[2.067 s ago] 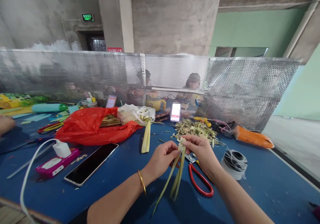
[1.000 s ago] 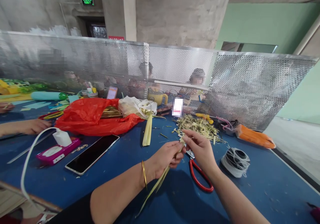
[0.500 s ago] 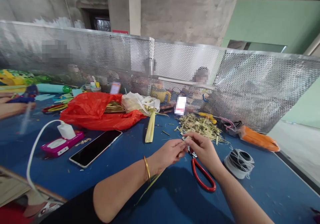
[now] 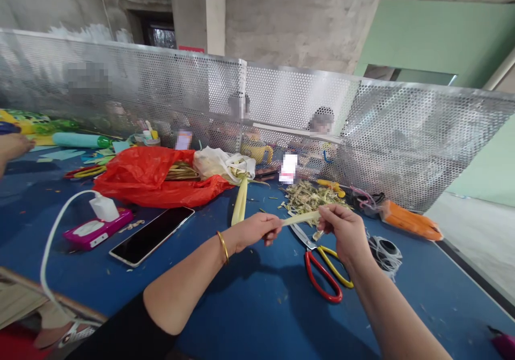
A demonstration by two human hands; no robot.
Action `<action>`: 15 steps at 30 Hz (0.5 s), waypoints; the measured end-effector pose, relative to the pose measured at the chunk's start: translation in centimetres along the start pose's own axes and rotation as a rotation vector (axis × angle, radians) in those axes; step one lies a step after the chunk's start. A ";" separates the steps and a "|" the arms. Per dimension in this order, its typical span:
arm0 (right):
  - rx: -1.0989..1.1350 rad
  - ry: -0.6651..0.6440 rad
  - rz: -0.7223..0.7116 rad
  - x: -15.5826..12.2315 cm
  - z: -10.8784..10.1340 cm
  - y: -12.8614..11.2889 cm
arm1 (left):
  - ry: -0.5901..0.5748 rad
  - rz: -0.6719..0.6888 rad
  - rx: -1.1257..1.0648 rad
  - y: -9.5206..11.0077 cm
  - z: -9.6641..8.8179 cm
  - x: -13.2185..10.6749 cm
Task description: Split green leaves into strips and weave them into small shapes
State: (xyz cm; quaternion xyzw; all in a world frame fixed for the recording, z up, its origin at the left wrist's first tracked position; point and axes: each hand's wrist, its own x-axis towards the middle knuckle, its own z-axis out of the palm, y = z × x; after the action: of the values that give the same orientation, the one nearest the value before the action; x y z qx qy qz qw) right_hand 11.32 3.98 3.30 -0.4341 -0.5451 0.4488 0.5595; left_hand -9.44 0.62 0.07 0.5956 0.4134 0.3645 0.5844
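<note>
A pale green strip of leaf [image 4: 300,219] is stretched between my two hands above the table. My left hand [image 4: 261,228] pinches its left end, fingers curled in. At the other end my right hand [image 4: 341,228] grips the strip between thumb and fingers. Below them lie scissors [image 4: 310,244], blades apart, with one red and one yellow handle. Behind my right hand is a heap of cut leaf scraps [image 4: 308,196]. A wider folded leaf strip [image 4: 240,201] lies beyond my left wrist.
A red plastic bag [image 4: 137,180] holds dry strips beside a white bag [image 4: 219,164]. A phone [image 4: 153,236] and a purple power strip [image 4: 100,228] lie left. Right are a thread spool [image 4: 386,252] and orange packet [image 4: 410,220]. A perforated metal screen [image 4: 289,92] stands behind. Another person's hand [image 4: 14,148] is far left.
My hands, close together before, have moved apart, and the strip now spans between them. More of the scissors shows. The other person's hand at the far left has shifted further left.
</note>
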 end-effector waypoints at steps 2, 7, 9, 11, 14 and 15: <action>0.002 0.086 -0.059 0.4 -0.6 0.0 | 0.216 0.052 0.138 -0.3 -0.6 0.3; -0.446 0.357 -0.512 -0.1 -1.4 0.1 | 1.082 0.375 0.356 -0.3 0.3 0.6; -0.747 0.299 -0.801 -1.2 -0.8 0.4 | 0.806 0.315 0.156 -0.3 1.7 0.5; -1.001 0.098 -1.122 -2.5 0.4 1.0 | 0.372 0.113 -0.209 -0.4 3.0 0.5; -1.198 -0.302 -1.537 -4.1 2.2 2.2 | 0.060 -0.157 -0.610 -0.7 3.9 0.6; -1.239 -0.368 -1.603 -4.5 2.7 2.6 | 0.072 -0.200 -0.684 -0.8 3.9 0.6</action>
State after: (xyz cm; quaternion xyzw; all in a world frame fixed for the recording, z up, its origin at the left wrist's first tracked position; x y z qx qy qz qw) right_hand 8.54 0.19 -0.14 -0.0795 -0.8876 -0.3568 0.2802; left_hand -5.68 -0.37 -0.95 0.3088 0.3441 0.4436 0.7678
